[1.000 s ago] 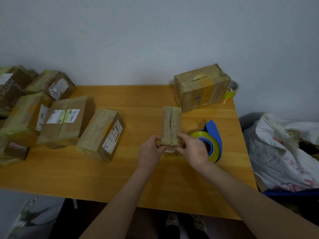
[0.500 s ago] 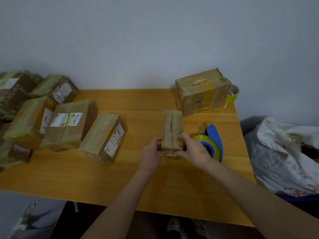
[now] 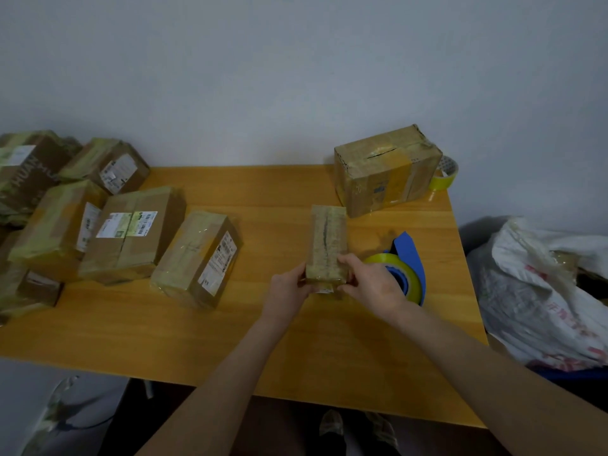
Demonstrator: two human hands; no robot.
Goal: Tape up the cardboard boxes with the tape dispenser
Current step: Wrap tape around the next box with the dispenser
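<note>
I hold the narrow cardboard box (image 3: 326, 241) by its near end, right of the tabletop's (image 3: 197, 340) middle. Its long side runs away from me toward the far edge, and a dark seam shows down its taped top. My left hand (image 3: 285, 291) grips the near left corner, fingers curled against the side. My right hand (image 3: 371, 284) grips the near right corner, thumb on top and fingers wrapped round the side. I cannot tell whether the near end is lifted off the wood.

The tape dispenser (image 3: 407, 269), blue with a yellowish roll, lies on the tabletop just beside my right hand, toward the right edge. Neither hand touches it.

At the far right corner sits a larger cardboard box (image 3: 385, 169) with a slit in its top, and a loose tape roll (image 3: 444, 177) stands just behind its right end. Along the left edge lies a cluster of taped boxes (image 3: 131, 232); the nearest one (image 3: 197, 258) is well apart from my left hand. A white sack (image 3: 533, 291) slumps beside the right edge of the table.
</note>
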